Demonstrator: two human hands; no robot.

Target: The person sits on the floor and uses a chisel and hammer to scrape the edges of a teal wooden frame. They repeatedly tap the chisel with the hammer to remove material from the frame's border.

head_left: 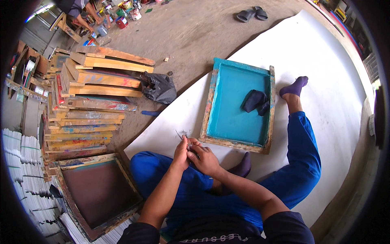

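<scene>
Person sits on white sheet (325, 81), legs in blue trousers, hands together just above lap. Left hand (181, 152) & right hand (206, 159) meet fingertip to fingertip, fingers curled in and pinched round a small pale thing (189, 145), too tiny to ID, maybe tape or film scrap; a thin clear wisp (181, 133) sticks up just beyond the fingertips. Both hands look closed on it, prob. so it can be picked at close to the eyes.

Teal screen frame (237, 105) lies flat just past the fingertips, near edge almost touching them, within easy reach. Dark cloth (256, 101) sits on its mesh, farther out. To the left of the fingers: brown-mesh frame (97, 191) leaning by the knee, stack of wooden frames (89, 105) beyond, black bag (159, 87) near it. Sandals (252, 14) far off.
</scene>
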